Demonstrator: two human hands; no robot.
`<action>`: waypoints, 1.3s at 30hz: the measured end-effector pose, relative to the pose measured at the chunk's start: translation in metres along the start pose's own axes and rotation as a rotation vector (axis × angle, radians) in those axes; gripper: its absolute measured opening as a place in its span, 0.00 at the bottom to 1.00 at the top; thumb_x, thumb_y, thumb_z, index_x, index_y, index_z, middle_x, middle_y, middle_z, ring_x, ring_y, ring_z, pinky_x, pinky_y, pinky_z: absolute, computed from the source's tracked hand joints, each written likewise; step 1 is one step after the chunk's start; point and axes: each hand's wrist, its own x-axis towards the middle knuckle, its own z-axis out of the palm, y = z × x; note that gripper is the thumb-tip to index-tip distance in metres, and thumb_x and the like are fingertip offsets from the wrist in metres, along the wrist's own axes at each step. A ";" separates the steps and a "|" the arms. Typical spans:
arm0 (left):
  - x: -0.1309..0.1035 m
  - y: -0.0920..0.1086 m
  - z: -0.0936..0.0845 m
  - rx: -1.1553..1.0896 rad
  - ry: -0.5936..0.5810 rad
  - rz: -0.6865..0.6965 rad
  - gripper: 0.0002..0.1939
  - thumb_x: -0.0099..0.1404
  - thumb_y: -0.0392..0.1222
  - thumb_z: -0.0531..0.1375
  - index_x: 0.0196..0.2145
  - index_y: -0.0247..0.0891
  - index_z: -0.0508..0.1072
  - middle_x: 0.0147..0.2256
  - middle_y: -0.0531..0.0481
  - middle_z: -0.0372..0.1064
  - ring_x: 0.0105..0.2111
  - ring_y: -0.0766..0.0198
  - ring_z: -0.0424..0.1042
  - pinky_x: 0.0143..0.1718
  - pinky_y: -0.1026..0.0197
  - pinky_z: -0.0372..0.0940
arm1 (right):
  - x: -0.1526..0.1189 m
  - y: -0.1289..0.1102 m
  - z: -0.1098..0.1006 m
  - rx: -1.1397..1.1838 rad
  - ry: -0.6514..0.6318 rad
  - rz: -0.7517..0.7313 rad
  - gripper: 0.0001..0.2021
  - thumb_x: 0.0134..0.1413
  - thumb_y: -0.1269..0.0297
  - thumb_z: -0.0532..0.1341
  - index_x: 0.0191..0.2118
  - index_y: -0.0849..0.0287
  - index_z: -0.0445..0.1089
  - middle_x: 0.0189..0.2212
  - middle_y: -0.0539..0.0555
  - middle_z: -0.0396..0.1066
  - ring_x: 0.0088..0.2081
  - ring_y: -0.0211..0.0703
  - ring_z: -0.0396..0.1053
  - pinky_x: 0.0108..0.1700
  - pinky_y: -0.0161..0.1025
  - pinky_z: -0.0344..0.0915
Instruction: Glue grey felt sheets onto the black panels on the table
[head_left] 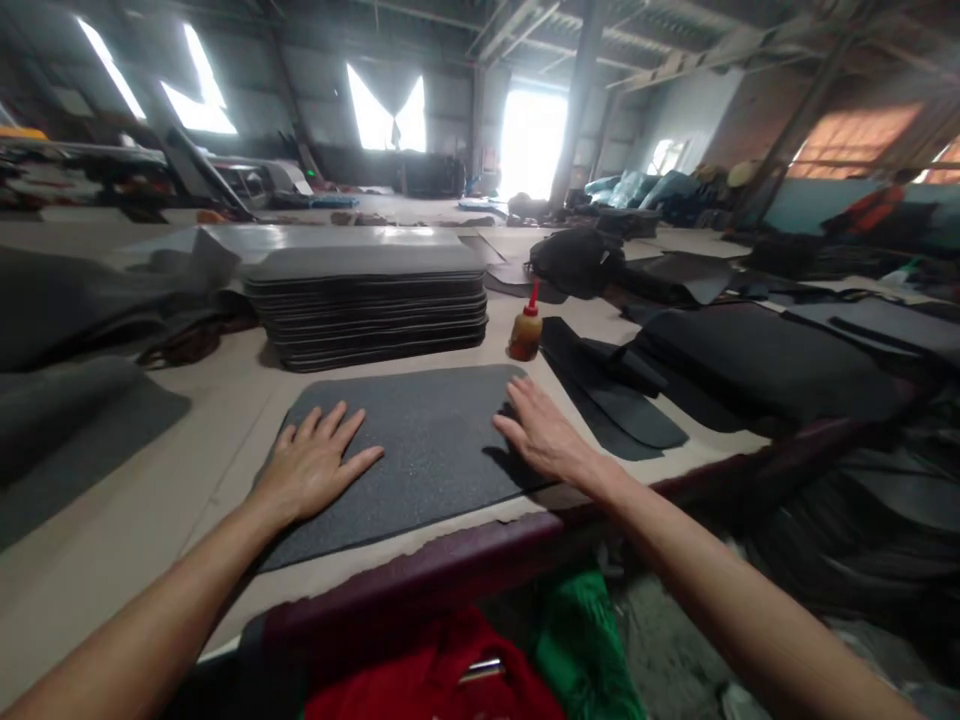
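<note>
A dark grey sheet (427, 440) with rounded corners lies flat on the table in front of me, close to its front edge. My left hand (311, 465) rests on the left part of this sheet, fingers spread and holding nothing. Over its right edge is my right hand (536, 430), fingers stretched out and nothing in the grasp; whether the whole palm touches the sheet I cannot tell. Just behind the sheet stands a thick stack of similar dark sheets (367, 305). A small bottle (526, 332) with a red nozzle and amber liquid stands upright beyond my right hand.
Loose dark cut pieces (615, 395) lie right of the bottle, beside a pile of dark sheets (757, 360). More grey material (75, 430) covers the left side. The pale table (217, 450) ends in a dark, worn front edge (420, 575).
</note>
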 end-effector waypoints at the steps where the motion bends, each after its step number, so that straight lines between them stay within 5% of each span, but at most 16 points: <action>1: 0.000 0.000 0.000 0.006 -0.001 0.004 0.40 0.68 0.69 0.42 0.69 0.43 0.52 0.70 0.43 0.44 0.68 0.38 0.45 0.63 0.35 0.49 | -0.003 -0.013 0.004 0.029 0.000 -0.069 0.38 0.69 0.43 0.46 0.69 0.73 0.51 0.70 0.68 0.43 0.71 0.55 0.39 0.70 0.51 0.44; 6: -0.001 0.000 -0.004 0.020 -0.006 0.017 0.40 0.68 0.67 0.42 0.69 0.41 0.53 0.69 0.42 0.44 0.68 0.39 0.46 0.63 0.36 0.50 | -0.021 -0.036 0.020 0.029 -0.081 -0.090 0.42 0.66 0.37 0.44 0.69 0.70 0.52 0.70 0.65 0.43 0.71 0.58 0.41 0.70 0.56 0.41; 12: -0.002 -0.002 -0.011 -0.077 -0.024 0.022 0.39 0.68 0.66 0.45 0.69 0.41 0.54 0.70 0.44 0.43 0.69 0.41 0.44 0.65 0.37 0.47 | -0.042 -0.011 0.011 -0.059 -0.135 0.021 0.46 0.64 0.34 0.44 0.70 0.73 0.49 0.70 0.68 0.39 0.71 0.59 0.39 0.70 0.55 0.41; 17: -0.024 -0.033 -0.013 -0.139 -0.066 0.022 0.39 0.70 0.64 0.44 0.69 0.36 0.52 0.70 0.41 0.41 0.69 0.49 0.43 0.68 0.43 0.44 | -0.067 0.018 0.016 -0.155 -0.112 0.050 0.45 0.64 0.36 0.45 0.69 0.75 0.51 0.69 0.69 0.42 0.70 0.59 0.41 0.70 0.58 0.43; 20: -0.047 -0.062 -0.023 -0.098 -0.055 -0.048 0.35 0.69 0.61 0.47 0.66 0.40 0.58 0.68 0.40 0.50 0.68 0.45 0.48 0.66 0.34 0.43 | -0.084 0.049 0.024 -0.152 -0.067 0.035 0.41 0.64 0.39 0.47 0.67 0.71 0.56 0.68 0.67 0.48 0.69 0.61 0.45 0.67 0.65 0.45; 24: -0.062 -0.085 -0.053 -0.033 0.025 -0.116 0.22 0.69 0.51 0.48 0.47 0.40 0.77 0.56 0.39 0.69 0.62 0.41 0.58 0.63 0.26 0.39 | -0.081 0.064 0.017 -0.061 0.078 0.014 0.33 0.64 0.44 0.48 0.65 0.63 0.62 0.66 0.65 0.54 0.68 0.61 0.51 0.66 0.67 0.51; 28: -0.033 -0.061 -0.075 -0.067 0.099 -0.037 0.22 0.70 0.46 0.45 0.46 0.37 0.76 0.53 0.39 0.71 0.58 0.46 0.64 0.63 0.36 0.48 | -0.034 0.014 -0.005 0.045 0.106 -0.166 0.33 0.67 0.45 0.47 0.66 0.65 0.61 0.68 0.63 0.51 0.69 0.56 0.49 0.68 0.56 0.51; 32: 0.006 -0.010 -0.063 -0.147 0.097 0.107 0.24 0.72 0.50 0.48 0.58 0.37 0.69 0.62 0.42 0.61 0.65 0.52 0.55 0.67 0.50 0.48 | 0.028 -0.037 0.005 0.049 0.052 -0.296 0.32 0.69 0.47 0.46 0.66 0.67 0.59 0.68 0.64 0.50 0.69 0.56 0.47 0.68 0.55 0.52; 35: 0.018 0.015 -0.039 -0.209 0.027 0.105 0.33 0.72 0.59 0.47 0.65 0.35 0.59 0.67 0.40 0.51 0.68 0.49 0.49 0.67 0.45 0.47 | 0.058 -0.042 0.036 -0.053 0.028 -0.250 0.31 0.69 0.49 0.46 0.65 0.69 0.60 0.67 0.67 0.53 0.68 0.60 0.50 0.66 0.60 0.53; 39: 0.019 0.020 -0.019 -0.273 -0.049 0.053 0.42 0.69 0.70 0.42 0.68 0.38 0.53 0.70 0.41 0.41 0.70 0.46 0.40 0.68 0.39 0.40 | 0.068 -0.025 0.068 -0.196 0.007 -0.154 0.34 0.69 0.46 0.46 0.66 0.69 0.59 0.67 0.66 0.53 0.67 0.62 0.51 0.65 0.62 0.52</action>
